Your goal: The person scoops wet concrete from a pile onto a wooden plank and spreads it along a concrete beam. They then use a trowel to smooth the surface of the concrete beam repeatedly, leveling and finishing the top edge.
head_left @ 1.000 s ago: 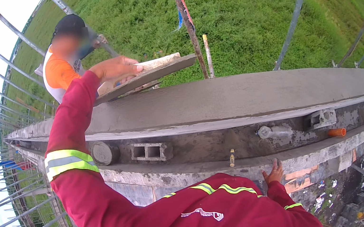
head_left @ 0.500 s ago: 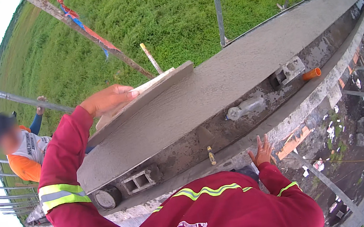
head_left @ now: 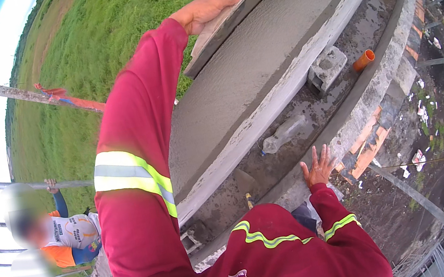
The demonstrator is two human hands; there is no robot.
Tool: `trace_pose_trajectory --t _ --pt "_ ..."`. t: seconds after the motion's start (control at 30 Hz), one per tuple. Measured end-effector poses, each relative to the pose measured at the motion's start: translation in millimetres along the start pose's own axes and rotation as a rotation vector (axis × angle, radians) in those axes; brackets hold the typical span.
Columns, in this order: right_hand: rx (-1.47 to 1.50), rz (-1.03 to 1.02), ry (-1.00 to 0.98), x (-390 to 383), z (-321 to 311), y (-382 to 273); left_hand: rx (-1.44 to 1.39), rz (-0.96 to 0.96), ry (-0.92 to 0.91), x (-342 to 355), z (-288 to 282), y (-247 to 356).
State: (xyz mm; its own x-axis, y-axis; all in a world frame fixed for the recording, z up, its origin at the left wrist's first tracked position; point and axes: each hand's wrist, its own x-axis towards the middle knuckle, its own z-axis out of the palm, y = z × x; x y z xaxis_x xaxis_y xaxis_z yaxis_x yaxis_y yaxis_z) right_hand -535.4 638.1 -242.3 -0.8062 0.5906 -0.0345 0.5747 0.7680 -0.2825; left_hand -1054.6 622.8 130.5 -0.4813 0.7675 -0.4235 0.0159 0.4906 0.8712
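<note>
My left hand (head_left: pixel 207 13) is closed around the upper side of a long, flat plastering float (head_left: pixel 253 4), whose edge is coated in grey mortar. It is at the far side of a smooth band of wet mortar (head_left: pixel 230 84) on top of a raised wall. Where the float's underside meets the mortar, I cannot see clearly. My right hand (head_left: pixel 318 168) lies with fingers spread on the nearer concrete ledge (head_left: pixel 343 127), holding nothing.
In the channel between wall and ledge lie a clear plastic bottle (head_left: pixel 284 134) and a hollow concrete block (head_left: pixel 328 69); an orange pipe (head_left: pixel 363 60) sticks up nearby. Metal scaffold poles (head_left: pixel 420 202) stand around. At left is a co-worker (head_left: pixel 76 233). Ground with debris lies below right.
My left hand and the float have moved farther away and to the right along the mortar band. The view has turned with my head. My right hand stays spread on the ledge.
</note>
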Motion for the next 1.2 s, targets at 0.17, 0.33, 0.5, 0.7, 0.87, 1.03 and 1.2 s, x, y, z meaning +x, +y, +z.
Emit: trace_pose_trajectory --t 0.17,0.33,0.5,0.7,0.87,1.03,1.2 --pt "0.035 0.026 -0.020 2 -3 -2 0.159 0.310 -0.029 28 -11 100" --pt "0.057 0.056 -0.074 2 -2 -3 0.519 0.522 0.042 -65 34 158" --pt "0.087 0.037 -0.001 2 -4 -3 0.804 0.655 0.307 -146 132 115" --pt "0.096 0.049 0.005 1 -2 -2 0.931 0.558 0.611 -169 222 24" --pt "0.071 0.054 -0.016 0 3 -2 0.979 0.334 0.629 -191 222 -47" --pt "0.019 0.053 -0.068 -1 1 -2 0.952 0.275 0.593 -249 217 -116" --pt "-0.038 0.011 -0.099 0 2 1 0.940 0.249 0.624 -327 206 -168"
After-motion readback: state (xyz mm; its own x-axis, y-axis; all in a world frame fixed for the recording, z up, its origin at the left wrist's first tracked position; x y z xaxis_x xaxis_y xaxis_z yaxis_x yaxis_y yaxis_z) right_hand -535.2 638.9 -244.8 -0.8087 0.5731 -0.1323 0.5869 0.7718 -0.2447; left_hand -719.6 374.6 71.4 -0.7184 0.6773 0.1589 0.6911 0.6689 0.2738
